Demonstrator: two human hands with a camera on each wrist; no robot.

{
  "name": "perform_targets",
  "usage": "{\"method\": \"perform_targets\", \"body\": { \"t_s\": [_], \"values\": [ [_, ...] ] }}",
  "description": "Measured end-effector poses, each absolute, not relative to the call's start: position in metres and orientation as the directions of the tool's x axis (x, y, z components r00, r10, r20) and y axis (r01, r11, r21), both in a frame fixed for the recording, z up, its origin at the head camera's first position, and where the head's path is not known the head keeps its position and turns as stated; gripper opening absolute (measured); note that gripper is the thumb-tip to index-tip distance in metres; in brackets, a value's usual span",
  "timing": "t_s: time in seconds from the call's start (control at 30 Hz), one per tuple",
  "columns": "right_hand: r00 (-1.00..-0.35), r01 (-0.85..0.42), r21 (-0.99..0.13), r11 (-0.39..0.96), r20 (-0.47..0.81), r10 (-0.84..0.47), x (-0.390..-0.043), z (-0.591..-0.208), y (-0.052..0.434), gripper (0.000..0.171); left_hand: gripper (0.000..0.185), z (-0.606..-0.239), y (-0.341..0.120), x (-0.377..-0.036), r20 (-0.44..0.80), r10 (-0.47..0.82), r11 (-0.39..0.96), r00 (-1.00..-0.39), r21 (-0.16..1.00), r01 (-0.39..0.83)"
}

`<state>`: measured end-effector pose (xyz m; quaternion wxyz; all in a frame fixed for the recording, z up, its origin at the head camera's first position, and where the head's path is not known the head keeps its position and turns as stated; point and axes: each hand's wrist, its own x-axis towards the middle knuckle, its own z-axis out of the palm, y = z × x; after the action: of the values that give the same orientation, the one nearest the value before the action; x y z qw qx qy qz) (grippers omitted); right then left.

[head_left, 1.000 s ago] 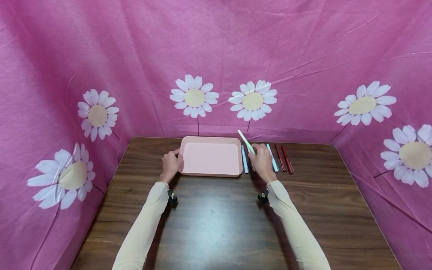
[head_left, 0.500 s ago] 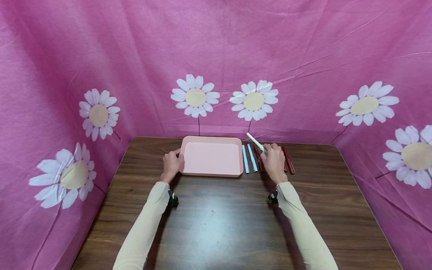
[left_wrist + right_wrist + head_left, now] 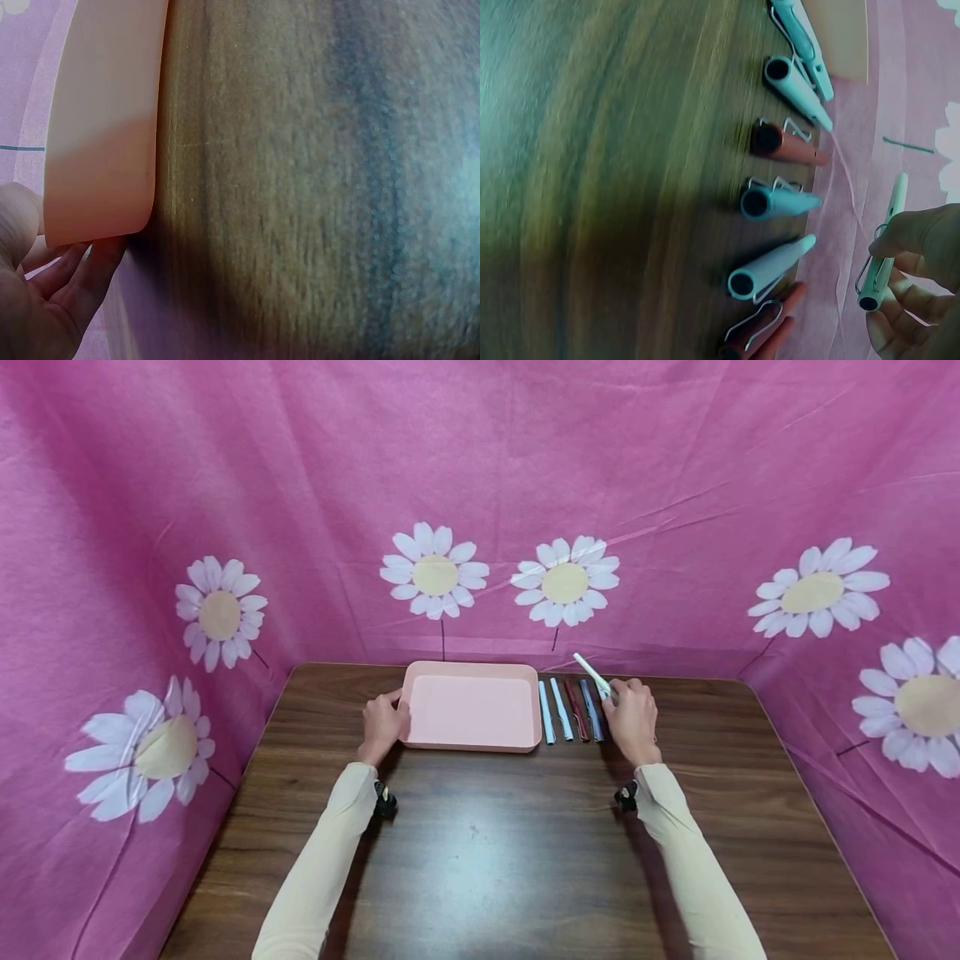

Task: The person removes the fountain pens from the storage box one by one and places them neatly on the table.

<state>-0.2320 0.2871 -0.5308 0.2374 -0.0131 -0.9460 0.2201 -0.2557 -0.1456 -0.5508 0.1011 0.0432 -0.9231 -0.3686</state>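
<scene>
Since a second ago the right hand (image 3: 632, 720) has carried the pale green pen (image 3: 592, 676) rightward, from just beside the pink tray (image 3: 470, 742) to above the far end of the row of pens (image 3: 572, 720), and two more pens of that row now show to its left. Its fingers (image 3: 913, 234) are curled round the lower part of the pale green pen and pinch it off the tabletop (image 3: 495, 843), its free end tilted up and to the left towards the pink cloth (image 3: 525, 468) behind. The wrist view shows the pen's wire clip and open end close to the palm, with six pens lying side by side below: light blue, dark red, light blue, and dark red nearest the hand. The left hand (image 3: 382, 725) has kept its place at the tray's left edge, its fingers (image 3: 90, 266) lightly bent against the rounded corner and its thumb on the rim. The tray lies flat at the back of the tabletop, just left of the row.
</scene>
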Motion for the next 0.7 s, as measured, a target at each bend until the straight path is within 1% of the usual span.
{"method": "perform_targets", "body": {
  "t_s": [0.23, 0.37, 0.7],
  "values": [
    [-0.900, -0.016, -0.466, 0.885, 0.393, 0.190, -0.231, -0.532, 0.300, 0.029, 0.035, -0.551, -0.146, -0.257, 0.145, -0.161, 0.731, -0.976, 0.682, -0.019],
    [-0.899, -0.008, -0.478, 0.879, 0.387, 0.203, -0.228, -0.534, 0.309, 0.029, 0.035, -0.552, -0.146, -0.258, 0.127, -0.165, 0.727, -0.978, 0.686, -0.033],
    [-0.890, 0.048, -0.514, 0.857, 0.368, 0.271, -0.218, -0.536, 0.332, 0.026, 0.034, -0.553, -0.146, -0.258, 0.143, -0.170, 0.723, -0.975, 0.691, -0.024]
  ]
}}
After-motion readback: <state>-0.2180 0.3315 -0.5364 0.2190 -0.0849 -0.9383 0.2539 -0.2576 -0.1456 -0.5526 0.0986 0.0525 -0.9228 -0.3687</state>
